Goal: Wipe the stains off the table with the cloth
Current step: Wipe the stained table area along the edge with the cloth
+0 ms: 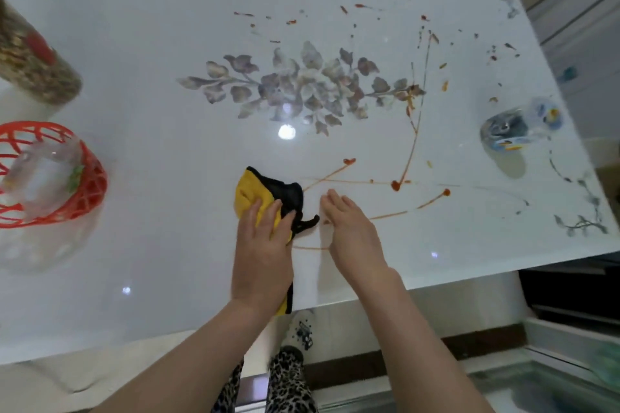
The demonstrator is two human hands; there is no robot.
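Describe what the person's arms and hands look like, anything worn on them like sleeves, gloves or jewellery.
Both arms are bare from the bottom of the picture up: no sleeves show. The left hand and right hand wear no gloves, and I can see no rings, watch or bracelets on the wrists. The picture is a little soft, so small jewellery could be missed.

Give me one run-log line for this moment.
left hand flat on cloth | right hand open, empty | orange streaks right of cloth unwiped | table
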